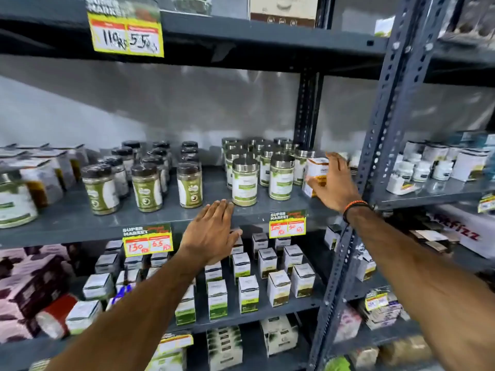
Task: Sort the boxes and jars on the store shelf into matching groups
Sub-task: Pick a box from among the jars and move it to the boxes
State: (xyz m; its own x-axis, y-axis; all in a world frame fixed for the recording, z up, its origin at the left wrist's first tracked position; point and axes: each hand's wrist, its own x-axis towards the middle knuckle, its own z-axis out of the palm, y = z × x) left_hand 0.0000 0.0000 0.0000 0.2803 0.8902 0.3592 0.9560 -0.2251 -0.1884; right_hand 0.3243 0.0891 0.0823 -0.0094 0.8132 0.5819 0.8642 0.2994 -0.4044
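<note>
A dark grey steel rack (391, 84) is filling the view, its perforated upright slanting down the right side and a pale wall (134, 103) showing behind the middle shelf (80, 223). That shelf is carrying jars in rows: black-lidded jars (146, 186) with green labels are standing at left of centre, steel-lidded jars (244, 180) with white and green labels are grouping at right of centre, and wider pale tubs are sitting at the far left edge. The lower shelf (241, 317) is holding rows of small white boxes (248, 293) with green bases, with pink and dark cartons stacked at its left end. A second bay to the right is showing white bottles (422, 171) and white boxes. Yellow price tags (147, 240) reading "SUPER MARKET" are hanging on the shelf edges, one larger tag up on the top shelf. The right hand (333, 184), a dark and orange band on its wrist, is gripping a white and orange box (316, 170) at the right end of the middle shelf, just beside the steel-lidded jars. The left hand (211, 232) is reaching forward empty, fingers straight and close together, palm down at the front edge of the middle shelf, near the foremost steel-lidded jar but apart from it.
</note>
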